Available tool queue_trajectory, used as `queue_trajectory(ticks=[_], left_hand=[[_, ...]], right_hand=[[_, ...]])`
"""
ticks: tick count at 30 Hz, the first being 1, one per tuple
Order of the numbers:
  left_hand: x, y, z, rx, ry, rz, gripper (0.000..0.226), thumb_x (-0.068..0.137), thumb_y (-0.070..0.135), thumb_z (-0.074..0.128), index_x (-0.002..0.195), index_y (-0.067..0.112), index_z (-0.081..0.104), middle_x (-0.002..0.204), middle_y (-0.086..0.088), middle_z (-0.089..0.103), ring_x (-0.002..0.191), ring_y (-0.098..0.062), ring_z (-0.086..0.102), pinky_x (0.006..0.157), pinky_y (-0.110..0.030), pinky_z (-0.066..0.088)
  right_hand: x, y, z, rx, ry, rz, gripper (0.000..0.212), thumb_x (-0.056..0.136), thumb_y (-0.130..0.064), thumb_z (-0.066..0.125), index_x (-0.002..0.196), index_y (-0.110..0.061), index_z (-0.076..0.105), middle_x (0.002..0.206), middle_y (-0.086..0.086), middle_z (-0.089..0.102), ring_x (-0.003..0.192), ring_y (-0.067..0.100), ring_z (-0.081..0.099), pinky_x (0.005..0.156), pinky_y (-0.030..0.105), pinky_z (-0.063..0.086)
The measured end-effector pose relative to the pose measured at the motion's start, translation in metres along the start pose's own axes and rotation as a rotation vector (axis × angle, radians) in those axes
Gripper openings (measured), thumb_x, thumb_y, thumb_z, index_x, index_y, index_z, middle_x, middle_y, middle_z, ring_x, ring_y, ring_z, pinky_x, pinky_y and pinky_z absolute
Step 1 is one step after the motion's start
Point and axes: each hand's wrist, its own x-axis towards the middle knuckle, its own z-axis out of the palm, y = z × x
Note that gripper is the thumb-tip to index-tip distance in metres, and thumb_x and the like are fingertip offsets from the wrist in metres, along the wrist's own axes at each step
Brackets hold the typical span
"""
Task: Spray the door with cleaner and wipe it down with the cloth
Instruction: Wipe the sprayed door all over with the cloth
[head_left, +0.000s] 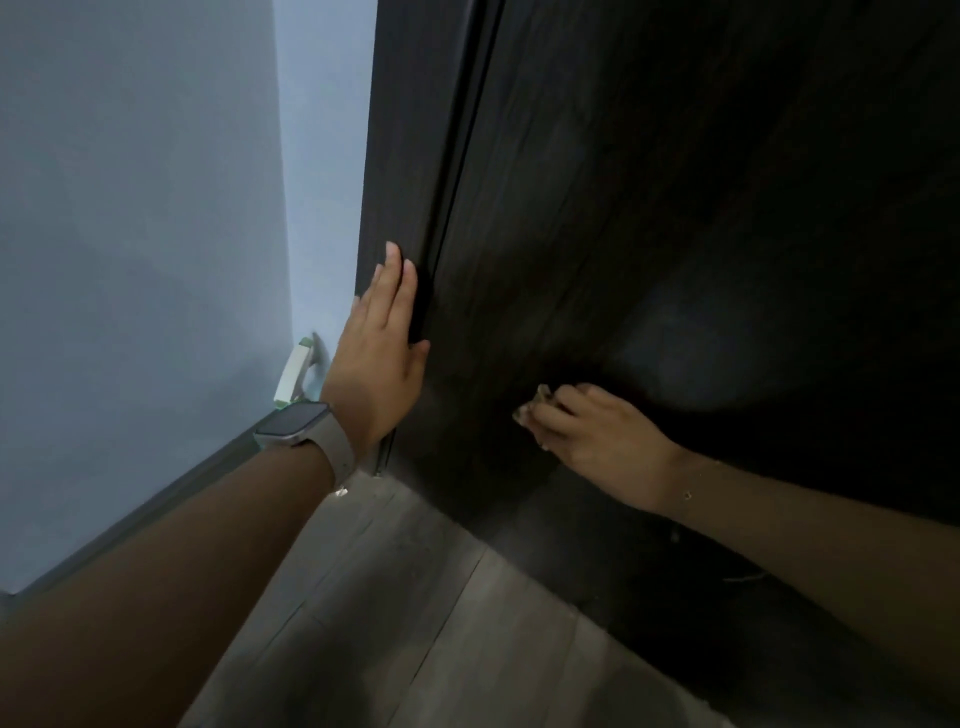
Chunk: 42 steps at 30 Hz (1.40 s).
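A dark wood-grain door fills the right of the view. My left hand lies flat with fingers together against the dark door frame, just left of the gap beside the door. My right hand is pressed low on the door, closed around a small tan cloth, of which only a bit shows past the fingers. No spray bottle is in view.
A pale blue wall stands at left with a grey baseboard. A white and green object sits on the floor in the corner behind my left wrist. Grey wood floor lies below.
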Motion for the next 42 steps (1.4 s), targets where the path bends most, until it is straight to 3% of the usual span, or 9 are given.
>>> queue_trajectory(ticks=[5,10,15,20,25,29,34,39,42], left_hand=[[0.003,0.042,-0.026,0.046,-0.005,0.102,0.074,0.092,0.011,0.06,0.154,0.015,0.019,0.164,-0.009,0.001,0.148,-0.033,0.017,0.119,-0.053,0.02],[0.015,0.108,-0.065,0.034,0.028,0.236,0.071,0.091,0.011,0.062,0.152,0.015,0.026,0.163,-0.012,0.006,0.147,-0.032,0.02,0.117,-0.055,0.024],[0.018,0.181,-0.102,-0.007,0.067,0.312,0.068,0.092,0.013,0.062,0.151,0.016,0.029,0.163,-0.01,0.009,0.148,-0.028,0.02,0.116,-0.056,0.027],[0.021,0.255,-0.098,-0.012,0.077,0.463,0.074,0.089,0.018,0.067,0.152,0.016,0.028,0.163,-0.007,0.007,0.15,-0.024,0.013,0.118,-0.053,0.023],[0.042,0.326,-0.071,-0.136,0.125,0.414,0.089,0.086,0.026,0.071,0.155,0.022,0.015,0.164,-0.002,-0.006,0.151,-0.022,-0.001,0.121,-0.05,0.014],[0.051,0.336,-0.047,-0.185,0.101,0.353,0.099,0.082,0.035,0.073,0.156,0.027,0.007,0.162,0.003,-0.016,0.15,-0.02,-0.009,0.12,-0.05,0.013],[0.062,0.315,-0.029,-0.001,0.083,0.375,0.109,0.077,0.047,0.072,0.155,0.03,-0.003,0.162,-0.003,-0.018,0.149,-0.024,-0.014,0.117,-0.055,0.013],[0.063,0.318,-0.022,0.006,0.109,0.333,0.119,0.07,0.043,0.08,0.154,0.03,-0.003,0.162,-0.005,-0.015,0.149,-0.028,-0.009,0.115,-0.053,0.009],[0.062,0.317,-0.026,0.008,0.101,0.345,0.117,0.072,0.043,0.08,0.154,0.03,-0.002,0.162,-0.005,-0.015,0.15,-0.028,-0.007,0.116,-0.051,0.01]], right_hand=[[-0.028,0.052,-0.066,-0.097,0.129,0.191,0.056,0.077,-0.014,0.06,0.133,-0.005,0.059,0.121,0.015,0.056,0.095,0.028,0.039,0.079,0.037,0.034],[-0.072,0.073,-0.109,-0.071,0.219,0.445,0.057,0.072,-0.01,0.072,0.128,-0.008,0.063,0.119,0.012,0.056,0.088,0.025,0.039,0.071,0.038,0.041],[-0.116,0.04,-0.107,0.088,0.028,0.468,0.063,0.053,-0.018,0.091,0.113,-0.015,0.072,0.114,0.007,0.064,0.094,0.022,0.042,0.073,0.033,0.054],[-0.165,0.075,-0.174,0.181,0.447,0.852,0.053,0.073,0.004,0.07,0.125,-0.006,0.065,0.116,0.012,0.059,0.096,0.025,0.048,0.077,0.036,0.05],[-0.21,0.099,-0.203,0.219,0.754,1.199,0.05,0.082,0.004,0.069,0.13,-0.007,0.061,0.121,0.012,0.056,0.109,0.023,0.047,0.091,0.022,0.037],[-0.219,0.105,-0.197,0.123,0.633,1.108,0.056,0.077,0.007,0.072,0.131,-0.003,0.06,0.123,0.016,0.056,0.11,0.025,0.046,0.089,0.025,0.041],[-0.228,0.14,-0.219,-0.019,0.396,0.884,0.062,0.072,0.003,0.078,0.131,0.002,0.058,0.122,0.017,0.057,0.102,0.031,0.051,0.079,0.038,0.054],[-0.212,0.192,-0.259,-0.146,0.418,0.722,0.036,0.091,-0.012,0.049,0.12,0.006,0.063,0.101,0.018,0.059,0.084,0.032,0.056,0.066,0.042,0.052],[-0.215,0.18,-0.242,-0.124,0.35,0.668,0.027,0.088,-0.009,0.065,0.112,0.005,0.066,0.094,0.017,0.059,0.08,0.03,0.054,0.063,0.041,0.051]])
